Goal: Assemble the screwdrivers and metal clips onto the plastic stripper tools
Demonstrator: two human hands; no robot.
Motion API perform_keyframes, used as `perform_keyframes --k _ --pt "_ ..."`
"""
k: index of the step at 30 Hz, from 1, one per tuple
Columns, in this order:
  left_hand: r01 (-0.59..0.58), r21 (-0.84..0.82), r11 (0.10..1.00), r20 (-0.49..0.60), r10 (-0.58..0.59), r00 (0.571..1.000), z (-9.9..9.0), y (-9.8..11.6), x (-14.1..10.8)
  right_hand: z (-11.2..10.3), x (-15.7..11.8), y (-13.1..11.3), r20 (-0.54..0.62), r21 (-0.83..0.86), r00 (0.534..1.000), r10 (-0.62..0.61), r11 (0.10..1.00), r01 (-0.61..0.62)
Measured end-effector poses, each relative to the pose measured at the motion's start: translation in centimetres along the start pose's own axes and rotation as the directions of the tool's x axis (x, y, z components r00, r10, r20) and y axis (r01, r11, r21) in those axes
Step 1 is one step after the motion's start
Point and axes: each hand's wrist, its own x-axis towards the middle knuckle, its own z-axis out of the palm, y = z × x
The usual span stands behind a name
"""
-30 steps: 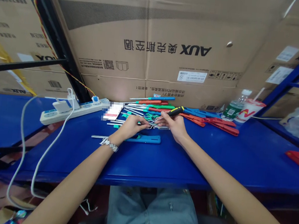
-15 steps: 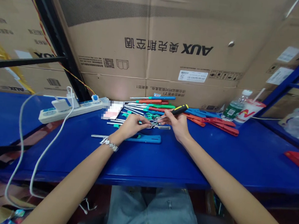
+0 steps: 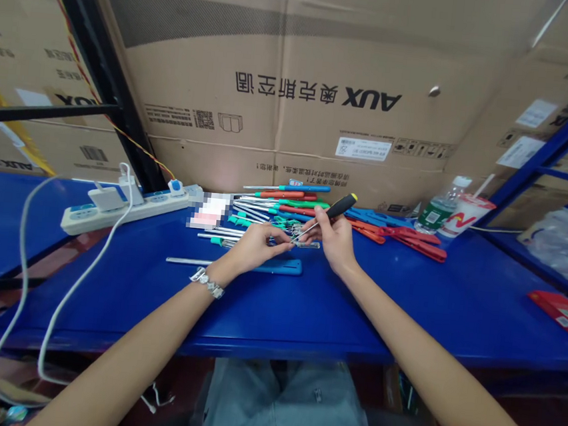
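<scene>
In my right hand point(image 3: 334, 239) is a screwdriver point(image 3: 341, 206) with a black and yellow handle, its thin shaft slanting down to the left. The tip meets the fingertips of my left hand point(image 3: 257, 245), which are pinched together. Whatever those fingertips hold is too small to make out. A small clear part point(image 3: 308, 245) lies just under my right fingers. Partly covered by my left hand, a blue long-nosed lighter point(image 3: 281, 266) lies across the table. Behind both hands is a pile of lighter pieces with metal tubes point(image 3: 257, 202) and green parts.
Blue casings point(image 3: 378, 217) and red casings point(image 3: 419, 243) lie right of the pile. Further right stand a green-labelled bottle point(image 3: 433, 211) and a paper cup with straw point(image 3: 467, 215). A white power strip point(image 3: 85, 219) with cables is at left. Cardboard point(image 3: 300, 40) walls the back.
The view has shifted slightly. My left fingertips have moved a little right, closer to my right hand. The screwdriver stays in my right hand with its handle slightly lower.
</scene>
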Motion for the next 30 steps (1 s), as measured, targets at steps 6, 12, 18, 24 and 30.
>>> perform_keyframes --k 6,12,18,24,30 --pt "-0.114 0.204 0.972 0.176 0.078 0.981 -0.1 0.7 -0.5 -0.3 -0.4 -0.6 0.006 -0.091 0.998 -0.063 0.994 0.063" --pt "-0.126 0.295 0.947 0.227 0.058 0.972 -0.1 0.1 -0.3 -0.2 -0.8 -0.1 0.085 -0.140 0.992 -0.096 0.984 0.108" --pt "-0.110 0.243 0.964 0.189 0.064 0.980 -0.3 -0.6 -0.2 -0.2 -0.8 0.4 0.109 -0.173 0.989 -0.103 0.978 0.121" --pt "-0.103 0.272 0.957 0.192 0.051 0.980 -0.2 -0.3 -0.3 -0.1 -0.8 0.7 0.123 -0.179 0.987 -0.098 0.977 0.120" --pt "-0.114 0.312 0.943 0.215 0.047 0.976 -0.3 -0.2 -0.2 0.1 -0.7 1.0 0.146 -0.171 0.985 -0.091 0.978 0.116"
